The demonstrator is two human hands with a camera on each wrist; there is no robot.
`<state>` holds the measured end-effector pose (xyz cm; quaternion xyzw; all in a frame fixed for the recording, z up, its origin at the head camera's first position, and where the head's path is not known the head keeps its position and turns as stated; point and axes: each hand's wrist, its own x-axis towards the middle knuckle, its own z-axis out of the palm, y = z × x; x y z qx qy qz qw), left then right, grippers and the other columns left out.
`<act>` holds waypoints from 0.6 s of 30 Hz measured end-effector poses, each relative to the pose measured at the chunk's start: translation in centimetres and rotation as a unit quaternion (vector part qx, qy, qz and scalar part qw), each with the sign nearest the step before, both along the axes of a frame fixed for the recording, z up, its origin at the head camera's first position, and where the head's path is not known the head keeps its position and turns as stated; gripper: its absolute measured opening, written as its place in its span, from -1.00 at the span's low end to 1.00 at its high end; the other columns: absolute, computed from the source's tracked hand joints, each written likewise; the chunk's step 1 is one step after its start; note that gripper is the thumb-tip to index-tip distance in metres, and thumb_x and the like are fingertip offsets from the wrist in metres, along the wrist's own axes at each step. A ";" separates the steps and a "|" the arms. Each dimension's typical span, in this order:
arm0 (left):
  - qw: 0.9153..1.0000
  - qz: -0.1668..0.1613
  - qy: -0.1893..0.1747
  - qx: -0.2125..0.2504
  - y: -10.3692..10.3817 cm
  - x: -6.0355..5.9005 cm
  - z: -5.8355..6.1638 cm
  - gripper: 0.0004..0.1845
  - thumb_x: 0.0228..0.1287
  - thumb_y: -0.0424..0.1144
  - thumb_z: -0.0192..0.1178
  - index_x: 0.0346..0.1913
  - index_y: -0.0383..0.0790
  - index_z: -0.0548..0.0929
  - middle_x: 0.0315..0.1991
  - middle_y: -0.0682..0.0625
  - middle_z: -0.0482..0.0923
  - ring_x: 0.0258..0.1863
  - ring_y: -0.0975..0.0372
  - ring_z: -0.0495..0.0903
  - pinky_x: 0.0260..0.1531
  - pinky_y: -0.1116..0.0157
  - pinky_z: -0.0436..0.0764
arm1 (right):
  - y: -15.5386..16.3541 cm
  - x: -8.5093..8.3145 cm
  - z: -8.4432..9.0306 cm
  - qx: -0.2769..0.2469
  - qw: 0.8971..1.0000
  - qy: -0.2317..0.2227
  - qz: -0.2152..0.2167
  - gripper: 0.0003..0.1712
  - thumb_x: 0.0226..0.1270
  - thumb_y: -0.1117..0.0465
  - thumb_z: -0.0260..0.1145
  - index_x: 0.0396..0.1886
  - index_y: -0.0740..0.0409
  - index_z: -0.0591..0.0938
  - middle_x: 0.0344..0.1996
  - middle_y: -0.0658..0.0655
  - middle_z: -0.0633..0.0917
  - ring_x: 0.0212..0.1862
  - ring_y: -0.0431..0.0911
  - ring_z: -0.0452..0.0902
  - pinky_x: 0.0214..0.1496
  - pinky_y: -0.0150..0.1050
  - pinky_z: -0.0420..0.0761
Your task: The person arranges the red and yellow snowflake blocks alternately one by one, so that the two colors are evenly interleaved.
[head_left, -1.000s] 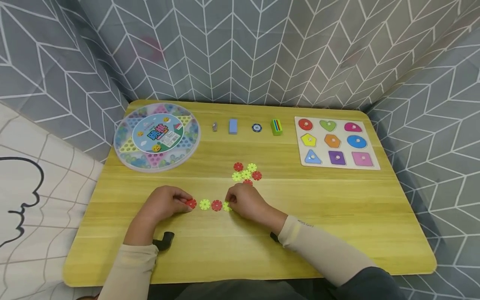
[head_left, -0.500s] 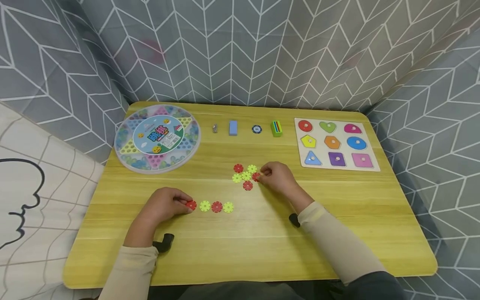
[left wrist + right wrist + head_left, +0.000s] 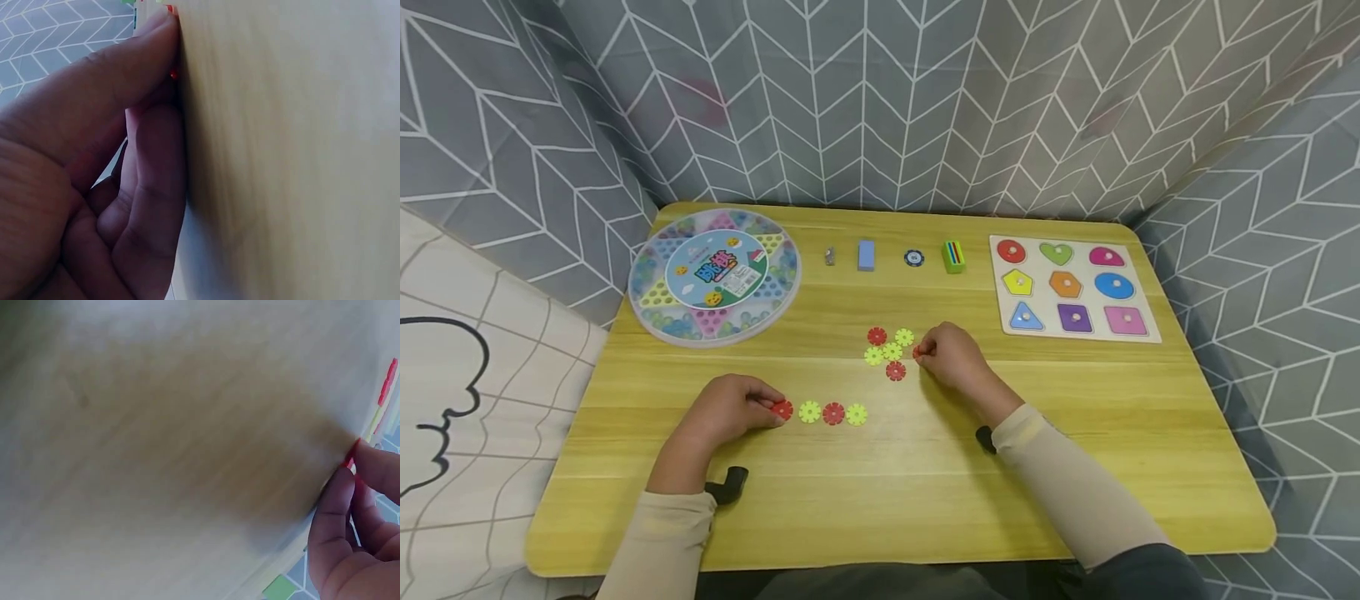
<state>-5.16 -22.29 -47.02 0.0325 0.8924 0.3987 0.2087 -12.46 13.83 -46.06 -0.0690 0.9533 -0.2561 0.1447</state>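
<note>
In the head view my left hand (image 3: 730,410) pinches a red notched plastic disc (image 3: 784,410) at the left end of a row on the table. Beside it lie a yellow disc (image 3: 809,412), a red disc (image 3: 833,413) and another yellow disc (image 3: 857,414). My right hand (image 3: 953,358) pinches a second red disc (image 3: 352,453) between thumb and fingertips, just right of the loose cluster. That cluster holds several yellow and red discs, among them a red disc (image 3: 896,371). In the left wrist view, the fingers cover most of the left hand's disc.
A round Chinese checkers board (image 3: 715,277) lies at the back left. Along the back stand a small metallic piece (image 3: 830,256), a blue block (image 3: 866,256), a round chip (image 3: 913,258) and a green striped block (image 3: 953,257). A shape puzzle board (image 3: 1075,288) lies at the back right.
My right hand has left the yellow disc at the row's right end, moved up and right to the cluster, and drawn a red disc slightly away. My left hand has stayed put.
</note>
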 end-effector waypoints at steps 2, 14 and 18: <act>1.000 0.000 0.000 0.000 0.0 0.0 0.0 -0.75 0.13 -0.29 0.56 -0.10 -0.19 0.85 -0.33 0.09 0.71 -0.34 0.21 0.62 -0.23 0.19 0.60 | 0.1 0.0 0.1 0.011 1.000 -0.004 0.007 -0.85 0.40 0.28 0.44 -0.13 0.28 0.71 -0.21 0.16 0.64 -0.13 0.05 0.55 0.05 -0.04 0.57; 1.000 -0.002 0.004 -0.016 -0.1 -0.1 0.2 -0.73 0.12 -0.24 0.59 -0.10 -0.17 0.85 -0.34 0.09 0.70 -0.34 0.21 0.60 -0.23 0.18 0.57 | 1.8 -0.1 1.0 -0.011 0.998 -0.055 0.025 -0.87 0.38 0.32 0.44 -0.15 0.24 0.67 -0.20 0.15 0.63 -0.13 0.04 0.52 0.04 -0.07 0.55; 1.000 -0.002 0.002 -0.014 0.0 -0.1 0.2 -0.73 0.12 -0.24 0.59 -0.10 -0.16 0.85 -0.33 0.09 0.70 -0.34 0.21 0.60 -0.22 0.18 0.58 | 2.0 1.5 1.2 -0.072 0.995 -0.063 0.008 -0.94 0.41 0.37 0.40 -0.18 0.19 0.70 -0.28 0.09 0.67 -0.19 -0.01 0.53 -0.07 -0.13 0.57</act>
